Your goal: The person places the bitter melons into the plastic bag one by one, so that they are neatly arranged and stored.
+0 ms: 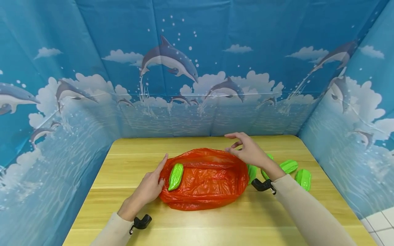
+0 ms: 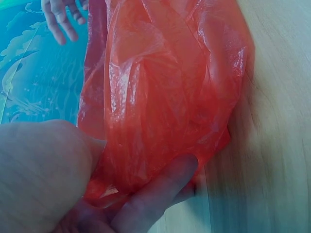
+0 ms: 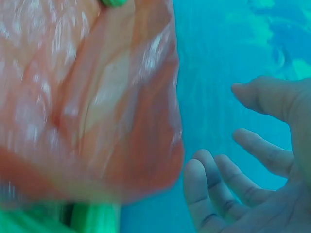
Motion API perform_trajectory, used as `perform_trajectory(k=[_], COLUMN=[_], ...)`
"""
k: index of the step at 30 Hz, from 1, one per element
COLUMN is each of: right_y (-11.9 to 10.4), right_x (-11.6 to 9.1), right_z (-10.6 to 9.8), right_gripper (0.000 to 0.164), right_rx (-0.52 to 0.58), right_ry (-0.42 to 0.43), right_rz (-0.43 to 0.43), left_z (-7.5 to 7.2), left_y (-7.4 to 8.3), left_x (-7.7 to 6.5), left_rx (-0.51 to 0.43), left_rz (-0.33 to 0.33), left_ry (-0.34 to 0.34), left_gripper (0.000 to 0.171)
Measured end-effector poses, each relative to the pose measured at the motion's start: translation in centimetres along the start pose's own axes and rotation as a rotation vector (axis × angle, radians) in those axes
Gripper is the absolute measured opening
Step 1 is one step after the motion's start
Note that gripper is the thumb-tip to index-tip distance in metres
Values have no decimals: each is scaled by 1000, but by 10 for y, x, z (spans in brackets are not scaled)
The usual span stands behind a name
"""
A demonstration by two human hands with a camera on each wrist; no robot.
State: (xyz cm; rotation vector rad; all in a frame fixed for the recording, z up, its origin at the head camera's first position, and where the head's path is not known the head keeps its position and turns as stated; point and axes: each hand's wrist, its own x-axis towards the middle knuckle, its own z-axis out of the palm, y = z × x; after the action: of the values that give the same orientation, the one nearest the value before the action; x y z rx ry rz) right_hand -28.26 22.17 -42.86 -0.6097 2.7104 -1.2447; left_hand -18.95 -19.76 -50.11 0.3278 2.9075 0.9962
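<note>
An open red plastic bag (image 1: 203, 184) lies spread on the table, with one bright green, ridged, bitter-melon-like piece (image 1: 176, 176) at its left inside. At the bag's left rim, my left hand (image 1: 150, 186) grips the plastic, index finger stretched along the edge. The left wrist view has the bag's side (image 2: 160, 97) bunched against those fingers. Over the bag's back right rim hovers my right hand (image 1: 247, 150), its fingers spread and loosely bent. In the right wrist view, that hand (image 3: 252, 179) holds nothing and stands apart from the bag (image 3: 131, 121).
Several more green ridged pieces, such as one (image 1: 288, 166) and another (image 1: 303, 179), lie on the wooden table (image 1: 197, 227) right of the bag, partly behind my right forearm. Blue dolphin-print curtains (image 1: 197, 112) close off the back and both sides.
</note>
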Motion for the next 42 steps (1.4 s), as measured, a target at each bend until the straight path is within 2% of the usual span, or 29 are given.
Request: perform_trajectory(k=[12,22,33,42], right_y=[44,73,100,101], right_x=[-11,-13,-9,-1], right_z=[-24,-31,-27,-25], right_gripper=[58,62,61,59], right_rx=[-98,-149,-167,-233], right_ry=[62,36,-13,-28], right_rz=[62,127,95,67], left_z=[2,1,2,3], left_y=[-1,-1,0,-1], left_x=[0,0,-2,-1], left_rx=[13,-7,0,-2], left_rz=[6,-9,-5,-2], left_ry=[2,5,4,10], left_gripper=[104,104,105,102])
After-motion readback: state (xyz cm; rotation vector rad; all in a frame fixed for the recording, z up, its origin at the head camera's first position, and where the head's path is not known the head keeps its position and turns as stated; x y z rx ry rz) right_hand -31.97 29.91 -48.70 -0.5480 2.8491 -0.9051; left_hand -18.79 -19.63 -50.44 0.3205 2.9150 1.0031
